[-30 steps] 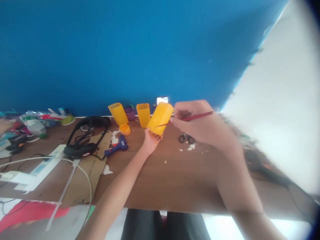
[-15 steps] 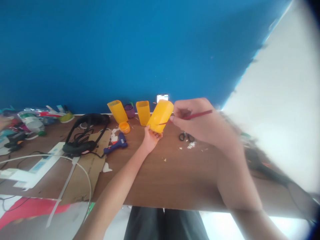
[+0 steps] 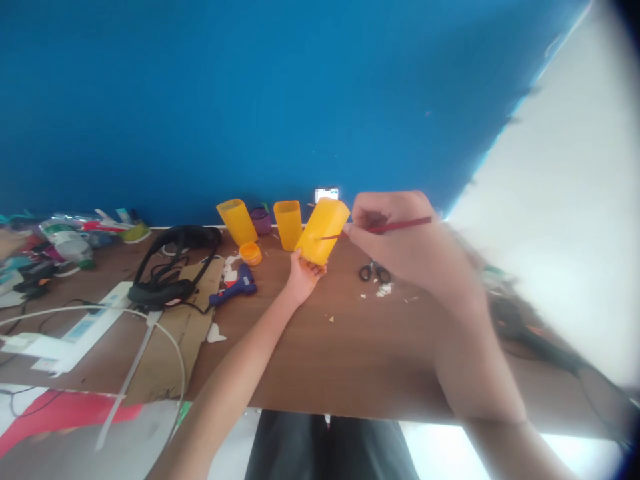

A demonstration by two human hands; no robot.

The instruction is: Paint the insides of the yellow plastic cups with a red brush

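My left hand (image 3: 306, 277) grips the lower end of a yellow cup-like container (image 3: 325, 227), holding it tilted above the table. In my right hand (image 3: 387, 223) is a thin red paintbrush (image 3: 407, 225), pinched between thumb and fingers. Its tip meets the side of the container. Two more yellow containers, one (image 3: 289, 225) upright and another (image 3: 237, 222) leaning a little, stand by the wall to the left. A small open pot of yellow-orange paint (image 3: 251, 254) sits in front of them.
Scissors (image 3: 375, 273) lie beyond my right wrist, near white scraps. To the left are a blue glue gun (image 3: 235, 285), cardboard (image 3: 173, 353), a black headset (image 3: 165, 293), a white power strip (image 3: 90, 333) and a plastic bottle (image 3: 67, 241). A purple cup (image 3: 261, 222) and a lit phone (image 3: 327, 194) are by the wall.
The brush tip has moved slightly up along the container's side, and my right hand has shifted a little up and right. My left hand keeps its hold.
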